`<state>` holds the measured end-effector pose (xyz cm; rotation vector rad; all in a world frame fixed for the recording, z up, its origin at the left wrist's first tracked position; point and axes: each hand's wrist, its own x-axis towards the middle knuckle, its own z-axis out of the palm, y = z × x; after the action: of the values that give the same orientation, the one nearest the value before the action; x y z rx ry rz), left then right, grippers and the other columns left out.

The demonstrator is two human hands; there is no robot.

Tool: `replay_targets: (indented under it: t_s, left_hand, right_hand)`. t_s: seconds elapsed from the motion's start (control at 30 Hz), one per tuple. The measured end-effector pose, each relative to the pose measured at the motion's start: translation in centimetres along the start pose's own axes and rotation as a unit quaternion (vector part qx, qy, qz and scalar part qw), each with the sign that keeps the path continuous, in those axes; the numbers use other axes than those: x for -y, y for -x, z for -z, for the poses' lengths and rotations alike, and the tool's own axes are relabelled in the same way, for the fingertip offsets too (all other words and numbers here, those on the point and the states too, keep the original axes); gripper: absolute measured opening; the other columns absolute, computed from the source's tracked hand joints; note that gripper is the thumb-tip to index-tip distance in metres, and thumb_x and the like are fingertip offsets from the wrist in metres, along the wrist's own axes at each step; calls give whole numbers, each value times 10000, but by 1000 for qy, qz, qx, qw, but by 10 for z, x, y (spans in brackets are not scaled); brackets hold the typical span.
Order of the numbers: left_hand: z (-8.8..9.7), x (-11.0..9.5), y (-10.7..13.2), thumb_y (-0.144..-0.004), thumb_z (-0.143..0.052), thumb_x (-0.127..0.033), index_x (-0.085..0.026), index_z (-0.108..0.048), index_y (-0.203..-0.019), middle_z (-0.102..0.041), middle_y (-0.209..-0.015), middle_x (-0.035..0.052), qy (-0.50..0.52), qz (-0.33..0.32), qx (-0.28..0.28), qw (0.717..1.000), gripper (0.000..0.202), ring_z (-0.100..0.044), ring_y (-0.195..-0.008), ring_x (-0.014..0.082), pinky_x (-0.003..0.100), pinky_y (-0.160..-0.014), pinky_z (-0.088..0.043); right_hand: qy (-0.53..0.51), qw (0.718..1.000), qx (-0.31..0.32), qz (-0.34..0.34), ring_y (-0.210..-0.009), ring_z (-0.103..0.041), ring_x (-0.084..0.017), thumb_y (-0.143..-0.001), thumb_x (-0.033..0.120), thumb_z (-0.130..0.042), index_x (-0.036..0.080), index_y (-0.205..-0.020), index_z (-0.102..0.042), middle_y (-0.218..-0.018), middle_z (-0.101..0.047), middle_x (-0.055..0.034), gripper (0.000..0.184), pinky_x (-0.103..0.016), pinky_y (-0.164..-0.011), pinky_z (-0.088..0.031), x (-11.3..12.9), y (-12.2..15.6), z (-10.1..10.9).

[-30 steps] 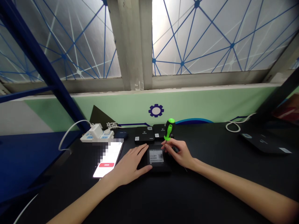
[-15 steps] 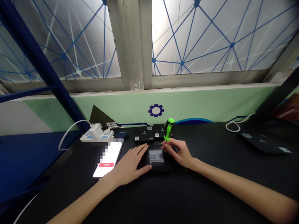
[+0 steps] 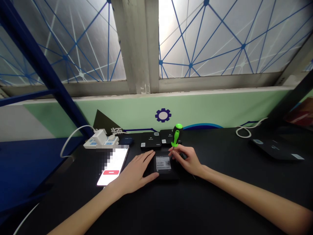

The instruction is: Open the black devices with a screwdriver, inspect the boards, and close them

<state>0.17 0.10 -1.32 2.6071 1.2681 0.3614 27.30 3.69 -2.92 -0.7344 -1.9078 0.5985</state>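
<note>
A small black box (image 3: 164, 166) with a white label on top lies on the black table (image 3: 195, 202). My left hand (image 3: 135, 173) rests flat against its left side, fingers stretched out, thumb along the near edge. My right hand (image 3: 187, 160) is closed round the shaft of a screwdriver with a green and black handle (image 3: 176, 134). The screwdriver stands nearly upright with its tip down at the box's far right corner.
A lit phone (image 3: 112, 164) lies left of my left hand. Behind it sit a white power strip (image 3: 100, 141) with a charger, and two more black boxes (image 3: 151, 141). Another black device (image 3: 276, 147) and a white cable (image 3: 245, 130) lie at the right.
</note>
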Motion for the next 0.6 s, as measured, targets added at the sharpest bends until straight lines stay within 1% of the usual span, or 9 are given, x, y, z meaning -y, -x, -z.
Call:
replay_targets:
  t_s: [0.3, 0.47, 0.6]
  left_hand:
    - [0, 1, 1, -1001, -420, -663, -333, -194, -1603, -327, -1625, 55, -1, 2, -1, 1000, 723, -397, -1430, 323, 479, -1148, -345]
    - [-1, 1, 1, -1003, -425, -655, -329, -193, -1604, -322, -1626, 59, 0, 1, -1, 1000, 722, -394, -1431, 324, 478, -1152, -340]
    - [-1, 2, 1, -1003, -426, -654, -331, -197, -1602, -320, -1628, 51, 2, -1, -1, 1000, 719, -387, -1437, 316, 469, -1158, -336]
  right_hand:
    - [-3, 1000, -4, -4, -632, -677, -163, -1005, 317, -572, 209, -1000, -664, -796, -735, -38, 141, -285, -643, -564, -1, 0, 0]
    - [2, 1000, -24, -7, -603, -668, -162, -981, 348, -617, 207, -901, -656, -724, -704, -23, 166, -281, -612, -565, -4, 0, -2]
    - [3, 999, -32, -6, -580, -668, -165, -965, 367, -642, 209, -878, -655, -693, -700, -17, 181, -283, -594, -561, -4, -1, -2]
